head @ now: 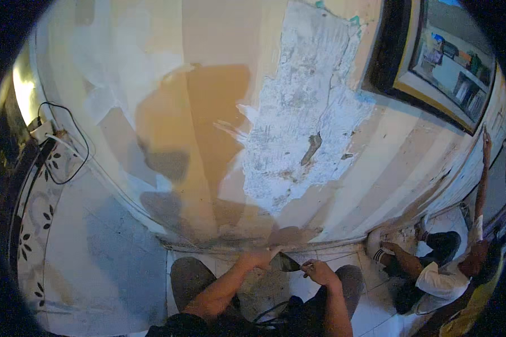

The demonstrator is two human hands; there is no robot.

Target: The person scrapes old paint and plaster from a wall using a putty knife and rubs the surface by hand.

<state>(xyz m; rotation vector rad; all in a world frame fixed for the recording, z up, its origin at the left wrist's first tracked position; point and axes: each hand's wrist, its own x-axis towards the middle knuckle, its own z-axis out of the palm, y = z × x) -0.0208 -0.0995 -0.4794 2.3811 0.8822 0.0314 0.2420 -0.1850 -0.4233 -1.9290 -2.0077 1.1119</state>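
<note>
My right hand (318,271) grips the handle of a broad putty knife (285,263) low in front of the wall. The knife's wide blade points left. Close to the blade's left edge is my left hand (258,258), blurred; whether it touches the blade or holds something I cannot tell. Beyond both hands rises a striped painted wall (219,168). A large patch of bare, rough plaster (291,105) shows on it, with torn paint edges, a crack and a dark gouge (312,149) in its lower part.
A person (440,278) sits on the tiled floor at right, one arm raised to the wall. A framed picture or mirror (442,63) hangs upper right. At left stands a pale panel with leaf patterns (38,240), beside a power socket with cables (44,130).
</note>
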